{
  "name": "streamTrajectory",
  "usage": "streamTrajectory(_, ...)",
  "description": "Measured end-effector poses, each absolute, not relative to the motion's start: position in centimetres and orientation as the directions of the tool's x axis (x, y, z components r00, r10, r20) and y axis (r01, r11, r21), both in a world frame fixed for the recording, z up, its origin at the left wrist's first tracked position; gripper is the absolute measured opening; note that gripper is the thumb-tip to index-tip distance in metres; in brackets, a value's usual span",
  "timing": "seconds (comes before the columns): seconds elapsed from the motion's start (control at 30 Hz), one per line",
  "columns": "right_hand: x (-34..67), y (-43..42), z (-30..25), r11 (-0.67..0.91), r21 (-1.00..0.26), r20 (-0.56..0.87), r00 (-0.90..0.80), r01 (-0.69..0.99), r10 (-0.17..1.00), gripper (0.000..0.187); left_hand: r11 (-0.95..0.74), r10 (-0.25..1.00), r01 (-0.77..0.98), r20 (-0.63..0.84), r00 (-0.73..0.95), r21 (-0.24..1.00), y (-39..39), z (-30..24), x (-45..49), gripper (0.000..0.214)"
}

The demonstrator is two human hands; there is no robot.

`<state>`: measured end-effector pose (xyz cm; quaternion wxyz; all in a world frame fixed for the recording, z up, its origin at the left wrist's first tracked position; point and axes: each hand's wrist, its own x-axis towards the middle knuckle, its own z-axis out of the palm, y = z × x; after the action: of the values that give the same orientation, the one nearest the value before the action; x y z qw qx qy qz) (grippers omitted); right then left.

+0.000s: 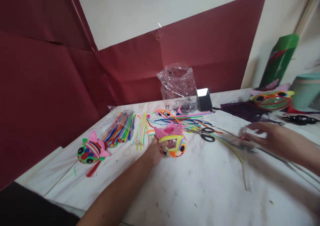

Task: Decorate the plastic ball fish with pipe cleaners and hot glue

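Observation:
My left hand (155, 152) is closed on a fish-shaped pipe-cleaner ornament (173, 146) with pink fins, a yellow-edged clear window and black eyes; its fingers are partly hidden behind it. To the right, my right hand (262, 137) has its thumb and fingers around a blurred translucent tool with a small red light (243, 138), whose exact kind I cannot make out. Between the hands lie black-handled scissors (208, 134) and a bent yellowish pipe cleaner (232, 147). A second fish ornament (91, 149) with green-rimmed eyes and a red tassel rests at the left.
A bundle of coloured pipe cleaners (121, 129) and several loose strands (142, 131) lie on the white table (190, 192). Behind stand a clear plastic bag (178, 84) and a dark box (204, 100). At right are another ornament (272, 100), purple tassels (240, 110) and a green container (281, 60).

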<state>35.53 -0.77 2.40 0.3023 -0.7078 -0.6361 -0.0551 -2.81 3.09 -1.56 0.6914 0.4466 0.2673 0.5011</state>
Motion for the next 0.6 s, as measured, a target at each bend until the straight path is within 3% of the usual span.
streamTrajectory(0.03,33.4,-1.0,2.4,0.063,-0.418,0.418,0.130,0.906,0.899,0.033,0.080,0.937,-0.439,0.083,0.340,0.895,2.9,-1.4,-2.6,0.068)
streamTrajectory(0.1,28.7,-1.6,2.1,0.227,-0.743,0.253,-0.050,0.630,0.966,0.046,0.063,0.946,-0.398,0.072,0.316,0.915,2.5,-1.2,-2.3,0.067)
streamTrajectory(0.2,22.3,-2.2,1.9,0.144,-0.943,0.076,-0.227,0.300,0.971,0.057,0.078,0.944,-0.363,0.049,0.327,0.929,2.1,-0.9,-1.9,0.067)
streamTrajectory(0.27,19.7,-2.3,2.0,0.110,-0.971,0.046,-0.283,0.214,0.958,0.050,0.095,0.936,-0.378,0.047,0.350,0.921,2.0,-0.5,-2.0,0.064)
streamTrajectory(0.4,18.3,-2.1,2.2,0.051,-0.990,0.018,-0.240,0.135,0.971,0.042,0.073,0.930,-0.412,0.087,0.357,0.908,2.1,0.1,-2.6,0.054)
streamTrajectory(0.6,18.1,-1.8,0.3,-0.025,-0.989,0.005,-0.197,-0.145,0.980,0.040,0.032,0.937,-0.304,0.077,0.341,0.952,2.2,0.3,-3.3,0.071)
